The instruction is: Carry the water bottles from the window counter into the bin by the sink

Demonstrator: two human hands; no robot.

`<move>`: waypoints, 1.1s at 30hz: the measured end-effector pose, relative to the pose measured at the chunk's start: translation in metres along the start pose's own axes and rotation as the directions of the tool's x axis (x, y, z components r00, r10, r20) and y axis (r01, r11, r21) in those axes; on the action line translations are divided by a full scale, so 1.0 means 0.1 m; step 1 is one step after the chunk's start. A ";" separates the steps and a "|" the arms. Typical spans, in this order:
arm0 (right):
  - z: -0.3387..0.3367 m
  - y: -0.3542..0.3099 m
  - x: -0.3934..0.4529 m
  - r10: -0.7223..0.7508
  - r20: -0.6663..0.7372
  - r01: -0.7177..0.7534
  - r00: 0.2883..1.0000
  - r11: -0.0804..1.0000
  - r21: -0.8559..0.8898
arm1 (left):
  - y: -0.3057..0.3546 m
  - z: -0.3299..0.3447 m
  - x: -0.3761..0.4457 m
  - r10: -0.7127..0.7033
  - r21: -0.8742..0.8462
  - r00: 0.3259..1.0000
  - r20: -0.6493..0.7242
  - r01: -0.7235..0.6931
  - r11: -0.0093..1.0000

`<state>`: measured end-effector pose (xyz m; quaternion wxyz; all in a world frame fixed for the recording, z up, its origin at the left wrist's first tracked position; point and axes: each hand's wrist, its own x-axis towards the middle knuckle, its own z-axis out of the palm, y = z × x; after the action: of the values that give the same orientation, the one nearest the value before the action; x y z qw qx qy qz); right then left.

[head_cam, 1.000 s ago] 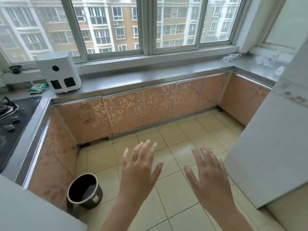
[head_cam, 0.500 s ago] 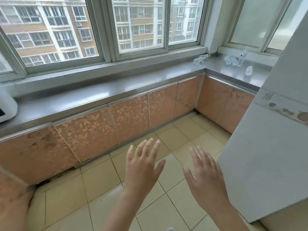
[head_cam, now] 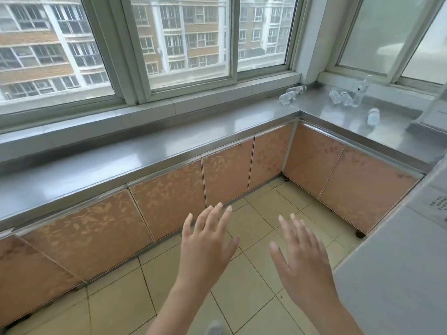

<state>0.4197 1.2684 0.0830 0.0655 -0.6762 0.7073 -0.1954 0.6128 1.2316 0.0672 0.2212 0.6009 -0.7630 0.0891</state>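
Water bottles [head_cam: 343, 99], clear plastic, scattered mostly lying in the far right corner of the window counter [head_cam: 169, 151]: likely light, smooth, prone to roll, best gripped mid-body; left hand [head_cam: 205, 247] and right hand [head_cam: 302, 259] spread, empty, well short.

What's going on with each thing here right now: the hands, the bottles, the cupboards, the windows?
Left hand: open, fingers spread, holding nothing.
Right hand: open, empty.
Corner bottles: lying on their sides on the counter.
Bottle near the edge: lying down.
One bottle: upright.
Cabinet doors: closed.
Windows: closed, as far as visible.
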 end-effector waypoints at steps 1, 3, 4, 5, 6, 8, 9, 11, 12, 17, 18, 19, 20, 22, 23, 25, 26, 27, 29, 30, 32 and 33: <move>0.06 0.03 0.20 0.014 -0.002 -0.014 1.000 1.000 -0.001 | -0.04 0.11 0.20 0.011 -0.011 1.000 -0.002 -0.011 1.000; 0.17 0.09 0.62 0.040 -0.022 -0.040 0.999 0.999 -0.014 | -0.10 0.35 0.61 0.034 -0.031 0.999 0.000 -0.034 0.999; 0.22 0.11 0.83 0.051 -0.028 -0.052 0.998 0.998 -0.027 | -0.14 0.47 0.83 0.050 -0.040 0.999 0.000 -0.050 0.998; 0.27 0.13 1.02 0.064 -0.027 -0.065 0.998 0.997 -0.042 | -0.18 0.59 1.06 0.067 -0.048 0.998 0.001 -0.067 0.997; 0.30 0.14 1.21 0.079 -0.020 -0.080 0.997 0.995 -0.052 | -0.21 0.70 1.28 0.080 -0.056 0.997 0.002 -0.080 0.995; 0.33 0.15 1.59 0.107 -0.002 -0.107 0.994 0.993 -0.050 | -0.26 0.88 1.75 0.096 -0.068 0.995 -0.001 -0.096 0.993; 0.33 0.16 1.76 0.119 -0.006 -0.119 0.993 0.991 -0.053 | -0.28 0.96 1.97 0.108 -0.072 0.994 0.004 -0.108 0.992; 0.31 0.20 2.10 0.144 -0.049 -0.147 0.988 0.987 -0.066 | -0.28 1.12 2.39 0.148 -0.084 0.989 0.023 -0.145 0.986; 0.29 0.22 2.26 0.159 -0.065 -0.164 0.985 0.984 -0.073 | -0.27 1.19 2.59 0.170 -0.091 0.985 0.030 -0.167 0.982; 0.29 0.48 2.98 0.249 -0.080 -0.253 0.965 0.967 -0.044 | -0.11 1.58 3.39 0.260 -0.131 0.966 0.019 -0.255 0.958; 0.31 0.56 3.13 0.256 -0.083 -0.261 0.963 0.964 -0.050 | -0.07 1.68 3.54 0.273 -0.129 0.962 0.018 -0.268 0.955; 0.31 0.65 3.28 0.264 -0.084 -0.269 0.961 0.961 -0.055 | -0.03 1.79 3.68 0.280 -0.127 0.960 0.021 -0.276 0.953; 0.32 0.74 3.44 0.272 -0.087 -0.277 0.958 0.959 -0.057 | 0.03 1.90 3.83 0.283 -0.128 0.959 0.027 -0.278 0.952; 0.32 0.96 3.75 0.290 -0.085 -0.294 0.953 0.955 -0.043 | 0.16 2.12 4.15 0.288 -0.136 0.957 0.044 -0.280 0.950; 0.32 1.08 3.92 0.299 -0.077 -0.303 0.951 0.952 -0.036 | 0.25 2.23 4.30 0.291 -0.139 0.956 0.051 -0.281 0.949; 0.31 1.34 4.26 0.307 -0.072 -0.310 0.949 0.950 -0.043 | 0.43 2.41 4.61 0.299 -0.138 0.952 0.060 -0.289 0.947; 0.29 1.47 4.43 0.308 -0.078 -0.312 0.948 0.948 -0.055 | 0.52 2.49 4.76 0.303 -0.139 0.951 0.062 -0.293 0.946; 0.26 1.59 4.60 0.310 -0.084 -0.315 0.947 0.947 -0.065 | 0.61 2.55 4.92 0.306 -0.142 0.950 0.060 -0.295 0.945; 0.21 1.82 4.89 0.309 -0.084 -0.315 0.947 0.947 -0.069 | 0.77 2.68 5.23 0.309 -0.145 0.950 0.047 -0.299 0.943; 0.17 1.92 5.04 0.305 -0.084 -0.311 0.949 0.948 -0.067 | 0.85 2.73 5.38 0.309 -0.144 0.950 0.042 -0.300 0.943; 0.11 2.13 5.30 0.298 -0.083 -0.304 0.951 0.950 -0.074 | 1.02 2.85 5.67 0.309 -0.143 0.950 0.043 -0.300 0.943; 0.08 2.24 5.42 0.300 -0.081 -0.306 0.951 0.949 -0.081 | 1.10 2.92 5.79 0.311 -0.145 0.949 0.049 -0.302 0.942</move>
<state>0.1728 0.7369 0.0870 0.0394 -0.5550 0.8128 -0.1728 0.3358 0.6351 0.0803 0.2178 0.4611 -0.8588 0.0491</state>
